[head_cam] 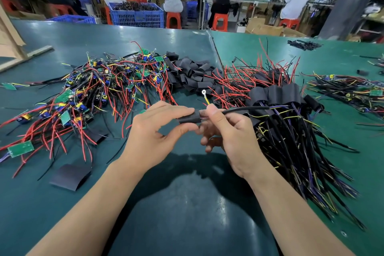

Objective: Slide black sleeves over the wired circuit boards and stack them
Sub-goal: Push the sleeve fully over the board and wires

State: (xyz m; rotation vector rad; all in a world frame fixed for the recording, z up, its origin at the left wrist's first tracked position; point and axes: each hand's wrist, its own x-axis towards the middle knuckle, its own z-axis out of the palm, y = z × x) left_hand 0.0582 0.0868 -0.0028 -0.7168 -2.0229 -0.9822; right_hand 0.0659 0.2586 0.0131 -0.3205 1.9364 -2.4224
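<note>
Sleeve: I see the black sleeve at centre, above the tabletop.
Left grip: my left hand pinches the sleeve.
Right grip: my right hand pinches the wires leaving it.
Bare boards: heap at 10 o'clock.
Loose sleeves: at 12 o'clock.
Sleeved stack: at 2 o'clock.

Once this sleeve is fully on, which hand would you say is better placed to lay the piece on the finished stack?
Probably the right hand. It already pinches the wires leading out of the sleeve, and the finished stack lies on its side. The left hand would have to cross over.
</note>
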